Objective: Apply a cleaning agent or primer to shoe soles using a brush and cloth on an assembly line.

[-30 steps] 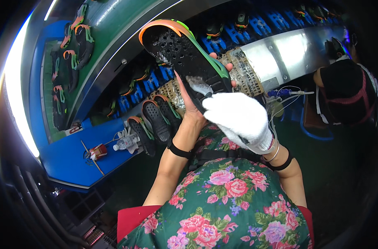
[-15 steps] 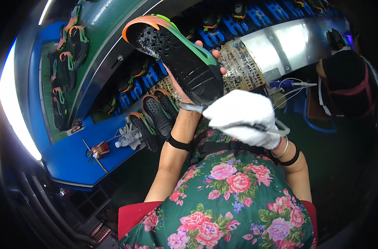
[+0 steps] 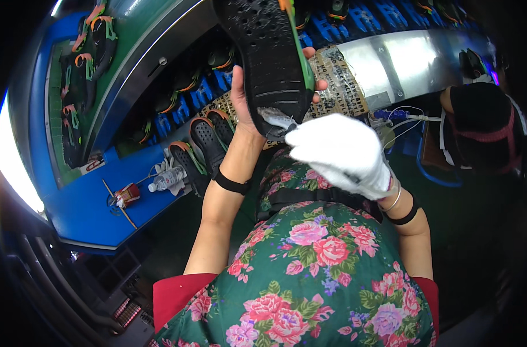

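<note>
A black shoe [image 3: 275, 63] with a perforated forefoot and green and orange trim is held up with its underside or footbed facing me; I cannot tell which. My left hand [image 3: 240, 98] grips it from behind, thumb along its left edge and fingertips showing at the right. A white knit glove covers my right hand [image 3: 338, 151], closed around a brush [image 3: 275, 117] whose handle is mostly hidden. The wet-looking bristles touch the heel end of the shoe. The shoe's toe is cut off by the upper edge of the picture.
Several similar shoes [image 3: 206, 139] stand at left beside a plastic bottle [image 3: 166, 178]. A red container [image 3: 126, 196] with a stick sits on the blue tabletop [image 3: 84, 217]. Blue racks [image 3: 379, 20] run behind a metal guard [image 3: 414, 52]. Another person [image 3: 483, 127] sits at right.
The shoe has come closer to upright and higher in view, its toe leaving the picture. The brush has moved from beside the heel onto the heel surface. The whole view has shifted slightly.
</note>
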Demonstrator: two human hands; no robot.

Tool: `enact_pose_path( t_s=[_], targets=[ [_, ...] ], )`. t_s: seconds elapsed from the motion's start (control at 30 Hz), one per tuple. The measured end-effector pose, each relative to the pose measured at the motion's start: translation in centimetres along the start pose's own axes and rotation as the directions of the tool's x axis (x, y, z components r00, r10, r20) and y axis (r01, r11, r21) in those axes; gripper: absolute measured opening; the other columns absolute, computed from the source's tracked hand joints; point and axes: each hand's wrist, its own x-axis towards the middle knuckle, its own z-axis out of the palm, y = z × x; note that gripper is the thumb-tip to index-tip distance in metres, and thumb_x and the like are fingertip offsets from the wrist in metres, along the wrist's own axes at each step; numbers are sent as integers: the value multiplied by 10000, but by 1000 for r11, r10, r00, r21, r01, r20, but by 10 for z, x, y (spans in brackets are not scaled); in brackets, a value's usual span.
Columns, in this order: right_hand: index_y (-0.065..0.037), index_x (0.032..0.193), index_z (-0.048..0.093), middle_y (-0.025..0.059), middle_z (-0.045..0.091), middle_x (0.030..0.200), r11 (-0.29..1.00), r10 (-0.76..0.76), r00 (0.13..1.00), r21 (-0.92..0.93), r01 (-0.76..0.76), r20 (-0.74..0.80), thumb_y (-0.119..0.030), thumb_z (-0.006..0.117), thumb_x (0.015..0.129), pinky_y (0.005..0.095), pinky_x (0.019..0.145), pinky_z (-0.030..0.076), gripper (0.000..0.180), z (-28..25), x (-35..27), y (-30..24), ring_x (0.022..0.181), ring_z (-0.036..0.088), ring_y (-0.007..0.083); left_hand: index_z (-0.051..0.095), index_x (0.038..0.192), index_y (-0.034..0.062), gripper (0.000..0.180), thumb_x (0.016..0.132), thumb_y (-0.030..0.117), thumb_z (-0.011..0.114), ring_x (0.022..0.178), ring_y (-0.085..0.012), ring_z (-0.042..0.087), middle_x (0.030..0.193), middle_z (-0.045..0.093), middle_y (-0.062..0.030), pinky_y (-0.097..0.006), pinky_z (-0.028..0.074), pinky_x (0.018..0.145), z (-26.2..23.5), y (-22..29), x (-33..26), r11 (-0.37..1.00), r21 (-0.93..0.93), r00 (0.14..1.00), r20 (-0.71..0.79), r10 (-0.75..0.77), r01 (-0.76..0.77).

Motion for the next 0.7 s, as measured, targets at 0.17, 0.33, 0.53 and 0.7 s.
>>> enact_pose_path(
  t_s=[0.17, 0.33, 0.53, 0.7],
  targets=[
    [-106, 1071, 793, 74, 777, 1072, 976, -32, 994, 218, 9, 104, -62, 783, 817, 365, 836, 593, 258, 4, -2, -4, 960, 740, 268, 315, 1583, 40, 1036, 882, 762, 556, 1158, -500, 577, 1598, 351, -208, -597, 532, 936, -2, 5, -5, 999, -10, 998, -51, -46, 45],
    [-103, 1060, 793, 62, 780, 1061, 982, 77, 996, 166, -85, 49, -48, 788, 815, 358, 815, 595, 251, -10, 6, -4, 955, 743, 250, 311, 1590, 33, 959, 924, 696, 505, 1212, -544, 583, 1574, 360, -288, -571, 558, 991, -1, 9, -4, 993, -13, 993, 9, -117, 117],
    [-105, 1119, 771, 82, 769, 1128, 996, -75, 985, -30, 80, 157, -80, 738, 855, 393, 893, 584, 267, 13, -15, -5, 1033, 731, 280, 391, 1542, -29, 752, 988, 469, 491, 1270, -436, 606, 1476, 513, -299, -550, 512, 1068, -2, 23, -2, 962, 77, 953, -178, -246, 262],
    [-98, 1067, 778, 78, 779, 1052, 933, -22, 991, 359, -28, 134, -47, 791, 817, 358, 818, 602, 255, -7, 3, -6, 945, 745, 252, 266, 1611, 42, 910, 933, 589, 529, 1181, -585, 585, 1532, 339, -396, -566, 568, 956, -10, 27, -2, 963, 84, 966, -65, -250, 255]
  ],
)
